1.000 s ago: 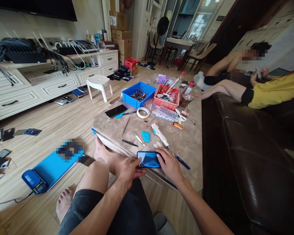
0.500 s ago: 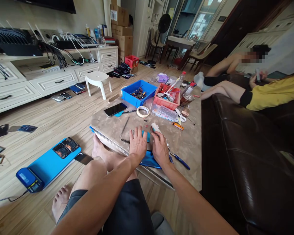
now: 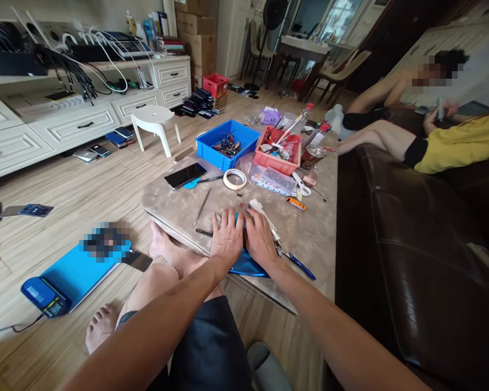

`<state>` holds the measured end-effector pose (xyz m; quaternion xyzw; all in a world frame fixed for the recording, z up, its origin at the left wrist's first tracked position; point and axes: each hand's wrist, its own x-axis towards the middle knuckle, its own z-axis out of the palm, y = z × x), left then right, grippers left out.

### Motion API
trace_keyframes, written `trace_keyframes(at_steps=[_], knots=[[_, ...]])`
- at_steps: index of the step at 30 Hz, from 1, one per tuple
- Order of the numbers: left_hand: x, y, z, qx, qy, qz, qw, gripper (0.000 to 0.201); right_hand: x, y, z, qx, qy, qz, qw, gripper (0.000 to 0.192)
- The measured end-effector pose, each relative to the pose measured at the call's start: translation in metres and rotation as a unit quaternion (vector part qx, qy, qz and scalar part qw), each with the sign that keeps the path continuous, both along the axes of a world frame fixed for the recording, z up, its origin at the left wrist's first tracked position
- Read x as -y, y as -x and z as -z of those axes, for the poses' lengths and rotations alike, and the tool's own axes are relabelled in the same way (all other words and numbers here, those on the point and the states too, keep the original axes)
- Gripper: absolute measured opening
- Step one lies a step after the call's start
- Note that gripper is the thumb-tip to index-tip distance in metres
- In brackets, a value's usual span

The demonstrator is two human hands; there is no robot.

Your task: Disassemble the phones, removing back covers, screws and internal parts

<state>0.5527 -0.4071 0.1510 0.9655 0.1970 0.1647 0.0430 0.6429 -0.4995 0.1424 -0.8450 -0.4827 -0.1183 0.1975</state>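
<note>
Left hand (image 3: 228, 239) and right hand (image 3: 259, 236) hover over a glossy blue phone (image 3: 250, 265)! Grip hidden, can't tell. Beyond the phone: ring-shaped tape (image 3: 228, 183).

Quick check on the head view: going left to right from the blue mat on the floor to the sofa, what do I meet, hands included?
Blue mat → black phone → left hand → right hand → orange tool → brown sofa.
</note>
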Motion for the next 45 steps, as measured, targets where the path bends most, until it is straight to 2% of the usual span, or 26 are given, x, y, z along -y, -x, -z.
trace_keyframes(at_steps=[5, 14, 17, 21, 25, 33, 37, 43, 45], knots=[[-0.001, 0.002, -0.002, 0.002, -0.007, 0.007, 1.0, 0.053, -0.021, 0.0, 0.001, -0.004, -0.011, 0.004, 1.0, 0.039], [0.024, 0.021, -0.005, 0.004, 0.001, -0.001, 1.0, 0.058, -0.013, 0.003, -0.003, -0.011, -0.025, 0.01, 1.0, 0.033], [0.024, 0.022, -0.005, -0.001, 0.012, 0.0, 1.0, 0.058, -0.004, 0.001, -0.005, -0.017, -0.029, -0.006, 0.999, 0.032], [0.02, 0.021, -0.005, -0.01, 0.015, 0.011, 1.0, 0.056, 0.022, 0.01, -0.009, -0.015, -0.007, -0.043, 0.999, 0.034], [0.018, 0.019, -0.003, -0.011, 0.006, 0.03, 0.999, 0.055, 0.044, 0.026, -0.012, -0.02, 0.012, -0.031, 0.999, 0.038], [0.016, 0.014, -0.004, -0.024, 0.003, 0.053, 0.998, 0.053, 0.044, 0.043, -0.014, -0.044, 0.056, -0.014, 0.997, 0.037], [0.012, 0.014, -0.001, -0.006, 0.018, 0.082, 0.996, 0.052, 0.046, 0.045, -0.013, -0.043, 0.065, -0.02, 0.997, 0.033], [-0.001, 0.017, 0.0, 0.009, 0.034, 0.196, 0.98, 0.049, 0.049, 0.044, -0.014, -0.022, 0.063, 0.0, 0.998, 0.034], [-0.003, 0.018, -0.001, 0.007, 0.027, 0.216, 0.976, 0.048, 0.05, 0.045, -0.013, -0.018, 0.062, 0.013, 0.998, 0.035]])
